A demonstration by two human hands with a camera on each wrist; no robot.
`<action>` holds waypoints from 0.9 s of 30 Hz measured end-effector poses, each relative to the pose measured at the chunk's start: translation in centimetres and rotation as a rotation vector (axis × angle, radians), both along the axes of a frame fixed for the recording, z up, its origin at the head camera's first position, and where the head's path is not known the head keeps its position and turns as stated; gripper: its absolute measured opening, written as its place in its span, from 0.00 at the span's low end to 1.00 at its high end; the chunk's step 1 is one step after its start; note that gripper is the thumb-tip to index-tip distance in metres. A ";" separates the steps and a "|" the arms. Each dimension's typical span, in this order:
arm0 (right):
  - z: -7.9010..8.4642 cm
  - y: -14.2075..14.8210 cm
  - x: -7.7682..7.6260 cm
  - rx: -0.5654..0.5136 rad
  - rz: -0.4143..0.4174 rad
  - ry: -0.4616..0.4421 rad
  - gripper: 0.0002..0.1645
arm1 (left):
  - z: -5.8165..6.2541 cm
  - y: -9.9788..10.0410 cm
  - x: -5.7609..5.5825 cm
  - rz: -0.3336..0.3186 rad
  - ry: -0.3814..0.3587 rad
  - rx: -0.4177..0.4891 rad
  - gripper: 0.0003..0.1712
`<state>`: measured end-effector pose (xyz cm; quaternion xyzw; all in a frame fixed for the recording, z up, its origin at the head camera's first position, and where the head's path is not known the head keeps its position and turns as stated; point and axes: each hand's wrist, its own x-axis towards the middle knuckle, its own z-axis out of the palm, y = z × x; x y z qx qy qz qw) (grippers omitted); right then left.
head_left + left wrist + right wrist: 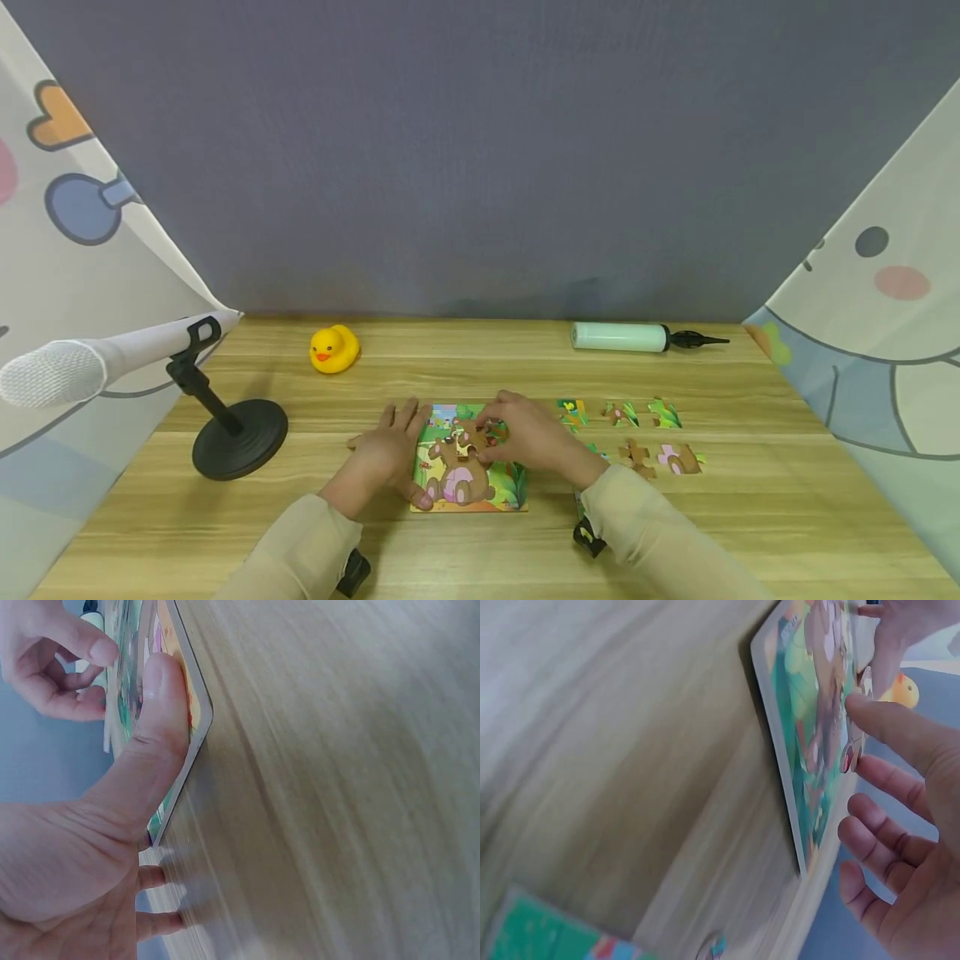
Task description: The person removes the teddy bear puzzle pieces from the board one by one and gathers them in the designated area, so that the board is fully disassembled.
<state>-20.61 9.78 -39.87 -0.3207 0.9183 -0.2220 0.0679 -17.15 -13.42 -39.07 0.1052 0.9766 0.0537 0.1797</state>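
A jigsaw puzzle board [510, 492] with a brown bear picture lies flat on the table. My left hand [384, 460] rests at its left side with fingers spread, and its thumb [161, 697] lies over the board's near corner. Above the board, my right hand [528, 433] pinches a brown puzzle piece [855, 742] between thumb and index finger; its other fingers are loosely bent. Whether this piece touches the board cannot be told. To the right, several loose puzzle pieces [681, 459] lie in rows, one partly hidden by the right wrist.
A yellow rubber duck [334, 349] sits at the back left. A white hand pump [621, 337] with a black end lies at the back right. On the left, a microphone [112, 358] leans out from a black stand [240, 437]. A grey wall [480, 167] rises behind the table.
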 end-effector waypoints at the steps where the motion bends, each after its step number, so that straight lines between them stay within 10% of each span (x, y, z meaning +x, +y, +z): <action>1: 0.1 0.2 0.0 -0.009 0.005 -0.009 0.21 | 0.0 0.0 0.0 0.001 -0.002 0.000 0.79; 27: 2.2 7.3 1.3 -0.059 -0.031 0.029 0.25 | 0.0 -0.1 0.1 0.003 -0.007 0.036 0.79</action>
